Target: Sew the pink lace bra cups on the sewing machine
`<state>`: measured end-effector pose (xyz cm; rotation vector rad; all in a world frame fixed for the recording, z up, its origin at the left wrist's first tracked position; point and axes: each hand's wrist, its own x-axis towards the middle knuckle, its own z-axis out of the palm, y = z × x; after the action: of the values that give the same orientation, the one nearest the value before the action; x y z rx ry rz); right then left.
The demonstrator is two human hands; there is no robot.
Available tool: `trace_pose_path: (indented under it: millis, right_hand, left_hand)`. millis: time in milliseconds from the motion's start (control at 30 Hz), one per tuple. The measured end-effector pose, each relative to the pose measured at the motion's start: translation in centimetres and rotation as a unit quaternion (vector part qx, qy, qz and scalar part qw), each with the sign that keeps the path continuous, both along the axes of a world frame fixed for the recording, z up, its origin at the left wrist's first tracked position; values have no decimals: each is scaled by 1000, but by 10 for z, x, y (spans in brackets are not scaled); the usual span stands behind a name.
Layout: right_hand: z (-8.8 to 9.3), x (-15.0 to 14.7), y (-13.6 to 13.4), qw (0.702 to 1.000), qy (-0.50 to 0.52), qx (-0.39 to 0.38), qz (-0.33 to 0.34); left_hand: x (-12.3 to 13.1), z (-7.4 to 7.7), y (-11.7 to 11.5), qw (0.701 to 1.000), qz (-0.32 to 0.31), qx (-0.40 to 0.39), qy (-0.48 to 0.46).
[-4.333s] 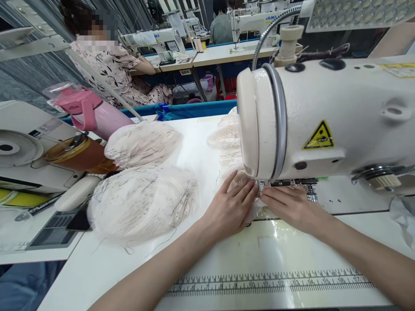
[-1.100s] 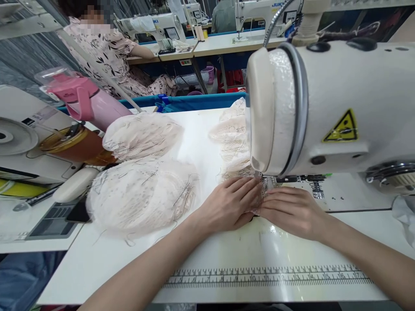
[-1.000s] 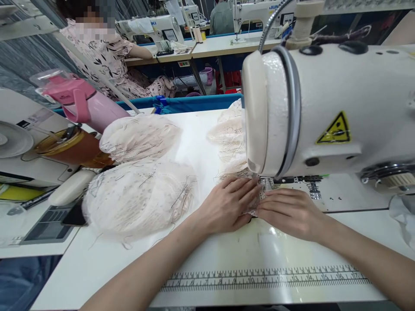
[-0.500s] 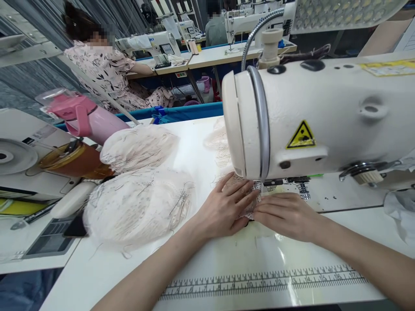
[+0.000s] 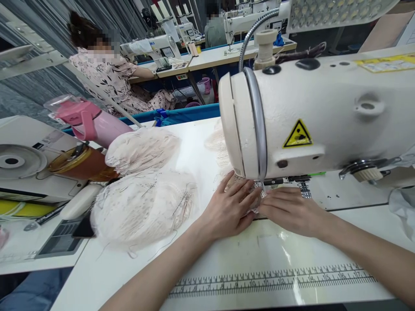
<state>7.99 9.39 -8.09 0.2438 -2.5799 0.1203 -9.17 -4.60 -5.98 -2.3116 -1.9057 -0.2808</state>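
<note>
A piece of pale lace fabric [image 5: 258, 185] lies under the head of a white sewing machine [image 5: 337, 103], partly hidden by the machine and my fingers. My left hand [image 5: 231, 206] rests flat on the lace, its fingers stretched out and slightly apart. On the other side of the needle area, my right hand [image 5: 292, 211] has its fingers pressed together at the edge of the lace, which it appears to pinch. More pale fabric [image 5: 218, 142] spreads behind the machine head. The needle itself is hidden.
Two bundles of pale lace pieces with loose threads, a near one [image 5: 142, 211] and a far one [image 5: 142, 149], sit to the left. Beyond them are a pink bottle [image 5: 108, 127] and another machine [image 5: 19, 160]. A ruler strip [image 5: 272, 280] runs along the front. A person [image 5: 103, 77] sits behind.
The view has shifted slightly, so the bundles and left-hand items appear farther right. Both hands stay at the lace by the needle area, with the right fingertips a little farther from the left hand.
</note>
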Motion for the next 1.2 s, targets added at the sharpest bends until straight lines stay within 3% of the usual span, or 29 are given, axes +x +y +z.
trace_pose_path:
  millis: [267, 500, 733, 967, 1200]
  right_hand:
    - [8, 0, 6, 997, 32, 55, -35]
    - [22, 0, 6, 978, 64, 159, -116]
    - [10, 3, 15, 983, 36, 145, -109]
    - [9, 2, 14, 996, -20, 51, -69]
    - [3, -1, 3, 997, -30, -31, -60]
  left_hand:
    - [1, -1, 0, 1000, 6, 11, 5]
    - [1, -2, 0, 1000, 6, 5, 10]
    - [0, -3, -1, 1000, -2, 19, 15]
    - [2, -8, -2, 990, -95, 100, 24]
    - [0, -7, 0, 992, -66, 112, 9]
